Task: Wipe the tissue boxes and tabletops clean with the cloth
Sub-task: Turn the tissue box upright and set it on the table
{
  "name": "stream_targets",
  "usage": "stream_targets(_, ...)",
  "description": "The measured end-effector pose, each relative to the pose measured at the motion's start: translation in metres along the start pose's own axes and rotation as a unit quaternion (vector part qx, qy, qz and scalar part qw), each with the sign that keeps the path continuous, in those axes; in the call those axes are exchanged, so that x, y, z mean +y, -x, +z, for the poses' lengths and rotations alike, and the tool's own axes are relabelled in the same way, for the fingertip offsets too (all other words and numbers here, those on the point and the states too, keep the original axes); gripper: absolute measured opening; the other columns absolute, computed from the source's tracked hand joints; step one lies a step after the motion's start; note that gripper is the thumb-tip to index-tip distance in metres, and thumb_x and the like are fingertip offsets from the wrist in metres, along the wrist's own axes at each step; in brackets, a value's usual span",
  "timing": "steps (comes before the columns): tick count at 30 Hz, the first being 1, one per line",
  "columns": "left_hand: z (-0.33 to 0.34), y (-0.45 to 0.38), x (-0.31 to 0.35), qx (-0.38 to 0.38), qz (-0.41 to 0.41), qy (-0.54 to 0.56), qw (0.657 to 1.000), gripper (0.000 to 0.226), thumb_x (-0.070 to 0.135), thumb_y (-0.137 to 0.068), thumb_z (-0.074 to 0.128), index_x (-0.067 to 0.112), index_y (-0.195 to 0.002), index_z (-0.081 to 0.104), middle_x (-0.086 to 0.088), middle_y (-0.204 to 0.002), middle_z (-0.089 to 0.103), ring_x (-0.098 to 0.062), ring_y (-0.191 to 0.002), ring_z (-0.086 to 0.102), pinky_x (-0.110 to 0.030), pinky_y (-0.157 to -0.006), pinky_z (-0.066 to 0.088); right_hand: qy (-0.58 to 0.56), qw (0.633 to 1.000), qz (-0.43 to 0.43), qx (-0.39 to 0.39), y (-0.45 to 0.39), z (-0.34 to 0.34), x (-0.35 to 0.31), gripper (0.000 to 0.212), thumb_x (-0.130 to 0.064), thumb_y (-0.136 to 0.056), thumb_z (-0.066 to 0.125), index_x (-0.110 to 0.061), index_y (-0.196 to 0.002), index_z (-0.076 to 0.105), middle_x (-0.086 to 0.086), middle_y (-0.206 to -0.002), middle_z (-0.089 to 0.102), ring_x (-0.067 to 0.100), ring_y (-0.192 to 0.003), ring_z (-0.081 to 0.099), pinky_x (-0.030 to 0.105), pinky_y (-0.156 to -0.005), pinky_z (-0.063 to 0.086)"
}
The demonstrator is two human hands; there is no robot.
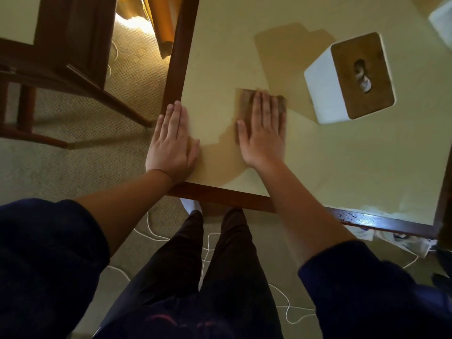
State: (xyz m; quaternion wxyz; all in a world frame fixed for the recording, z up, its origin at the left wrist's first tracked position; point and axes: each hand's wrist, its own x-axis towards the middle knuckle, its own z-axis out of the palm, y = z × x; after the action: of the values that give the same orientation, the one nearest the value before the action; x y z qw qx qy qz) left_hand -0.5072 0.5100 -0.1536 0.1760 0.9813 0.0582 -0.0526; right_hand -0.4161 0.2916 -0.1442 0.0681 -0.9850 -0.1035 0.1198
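A pale yellow tabletop [342, 155] with a dark wood rim fills the right of the head view. My right hand [263, 135] lies flat, fingers together, pressing a folded brown cloth [244, 101] onto the tabletop near its front left corner. Only the cloth's far edge and sides show around the hand. My left hand [172, 143] rests flat and empty on the tabletop at the left rim. A white tissue box [320, 79] with a brown wooden top and a tissue in its slot stands to the right of the cloth, apart from it.
A dark wooden chair [61, 57] stands on the carpet left of the table. White cords [286, 302] trail over the floor by my legs. A white object [442, 23] is cut off at the table's far right corner. Darker streaks mark the tabletop around the cloth.
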Motion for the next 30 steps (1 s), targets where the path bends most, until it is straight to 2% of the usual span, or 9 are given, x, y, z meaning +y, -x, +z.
stream_targets(3,0.0,0.0,-0.001,-0.005,0.001,-0.001,1.0,0.08,0.045,-0.103,0.036,0.002,-0.164,0.006,-0.016,-0.173,0.005,-0.028,-0.161,0.001,-0.042,-0.131,0.0,0.015,0.998,0.057,0.014,0.03,0.002,0.041,0.075,-0.056,-0.108,0.021,-0.016,-0.17,0.004,0.006,-0.177,0.005,0.028,-0.164,0.002,0.048,-0.132,-0.001)
stream_targets(8,-0.003,0.002,0.001,-0.005,0.01,-0.006,1.0,0.078,0.042,-0.107,0.038,0.001,-0.164,0.003,-0.016,-0.173,0.003,-0.028,-0.161,-0.001,-0.044,-0.131,0.001,-0.016,0.982,0.187,0.003,0.087,0.002,0.096,0.076,-0.054,-0.109,0.023,-0.014,-0.169,0.001,0.008,-0.177,0.0,0.027,-0.164,0.0,0.045,-0.131,-0.004)
stream_targets(12,-0.003,0.003,0.001,-0.008,0.005,-0.001,1.0,0.078,0.043,-0.107,0.036,0.001,-0.164,0.003,-0.017,-0.173,0.003,-0.029,-0.161,-0.001,-0.044,-0.131,0.0,-0.072,0.925,0.371,0.039,0.143,0.012,0.087,0.079,-0.053,-0.106,0.024,-0.008,-0.169,0.007,0.014,-0.176,0.004,0.033,-0.163,0.004,0.05,-0.131,0.0)
stream_targets(13,-0.003,0.002,0.001,-0.007,0.005,0.0,1.0,0.078,0.043,-0.107,0.035,0.001,-0.164,0.003,-0.017,-0.173,0.003,-0.029,-0.161,-0.001,-0.044,-0.131,0.0,-0.081,0.917,0.387,0.042,0.153,0.016,0.07,0.078,-0.053,-0.106,0.024,-0.008,-0.168,0.007,0.014,-0.176,0.004,0.035,-0.163,0.004,0.053,-0.131,0.002)
stream_targets(14,-0.003,0.002,0.001,-0.006,0.004,0.001,1.0,0.078,0.043,-0.107,0.035,0.001,-0.164,0.003,-0.017,-0.173,0.003,-0.029,-0.161,-0.002,-0.044,-0.131,0.001,-0.082,0.923,0.373,0.039,0.16,0.02,0.049,0.078,-0.053,-0.106,0.023,-0.007,-0.168,0.008,0.015,-0.176,0.004,0.035,-0.163,0.004,0.054,-0.131,0.002)
stream_targets(17,-0.003,0.002,0.002,-0.007,0.002,0.0,1.0,0.077,0.042,-0.107,0.035,0.001,-0.164,0.003,-0.017,-0.173,0.003,-0.029,-0.161,-0.001,-0.045,-0.131,0.001,-0.045,0.971,0.235,0.012,0.165,0.031,-0.004,0.077,-0.054,-0.107,0.022,-0.012,-0.169,0.005,0.011,-0.177,0.002,0.03,-0.164,0.0,0.049,-0.13,-0.004)
stream_targets(21,-0.003,0.002,0.002,-0.002,0.007,0.003,1.0,0.076,0.042,-0.107,0.036,-0.001,-0.163,0.006,-0.018,-0.173,0.006,-0.03,-0.161,0.001,-0.045,-0.131,0.002,-0.009,0.993,0.119,-0.005,0.126,0.027,-0.018,0.074,-0.053,-0.109,0.022,-0.015,-0.169,-0.002,0.007,-0.177,-0.003,0.027,-0.164,-0.003,0.049,-0.132,-0.003)
stream_targets(25,-0.002,0.001,0.001,-0.009,0.003,0.005,1.0,0.08,0.044,-0.104,0.037,0.0,-0.163,0.007,-0.018,-0.173,0.006,-0.03,-0.161,0.002,-0.044,-0.131,0.001,-0.024,0.992,0.122,0.011,0.06,0.012,-0.003,0.075,-0.054,-0.108,0.021,-0.017,-0.169,-0.002,0.004,-0.177,-0.005,0.025,-0.164,-0.005,0.048,-0.131,-0.003)
stream_targets(30,-0.002,-0.001,-0.001,-0.014,0.007,-0.011,1.0,0.079,0.049,-0.106,0.028,0.002,-0.164,0.004,-0.017,-0.173,0.003,-0.028,-0.161,-0.001,-0.044,-0.131,0.001,-0.016,0.979,0.201,0.033,-0.052,-0.018,0.011,0.075,-0.052,-0.109,0.02,-0.012,-0.169,0.0,0.009,-0.177,-0.001,0.026,-0.164,-0.003,0.05,-0.131,-0.005)
